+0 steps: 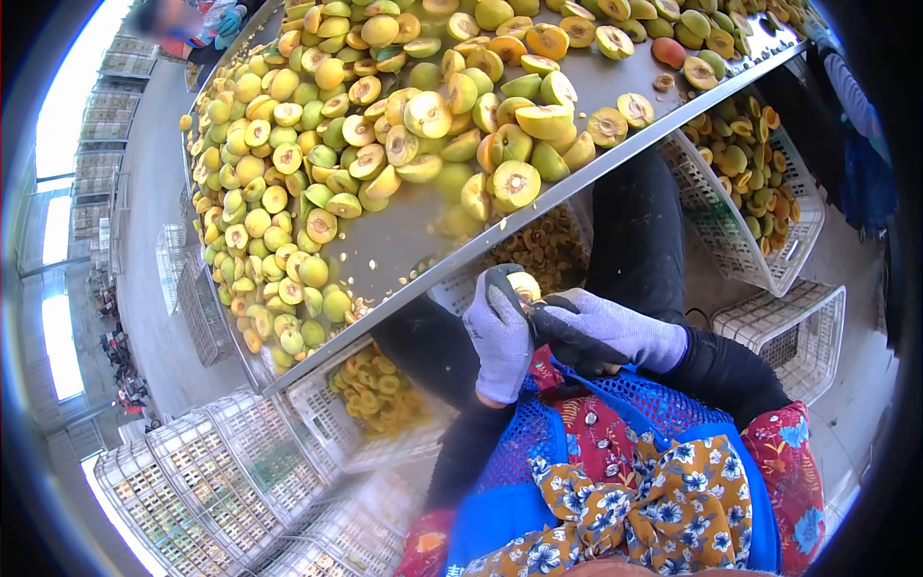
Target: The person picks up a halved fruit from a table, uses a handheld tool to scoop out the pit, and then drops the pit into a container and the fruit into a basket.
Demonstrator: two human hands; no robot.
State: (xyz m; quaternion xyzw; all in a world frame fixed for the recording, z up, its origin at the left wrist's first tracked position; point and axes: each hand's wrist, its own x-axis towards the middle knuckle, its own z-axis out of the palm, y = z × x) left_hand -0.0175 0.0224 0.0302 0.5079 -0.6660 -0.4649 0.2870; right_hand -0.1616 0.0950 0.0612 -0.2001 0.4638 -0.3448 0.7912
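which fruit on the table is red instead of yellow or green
The reddish fruit near the right end of the table, close to its metal edge. Its skin is pinkish red, while the fruit around it is yellow or green.

- Fruit halves [385,144] lie heaped on the surface [413,240].
- Before its near edge, the left hand [500,341] holds one fruit [525,285], with the right hand [601,332] just beside it.
- Below the edge, one filled crate [317,409] stands left of the hands and another filled crate [716,216] stands right.
- Stacked crates [192,471] stand farther left.
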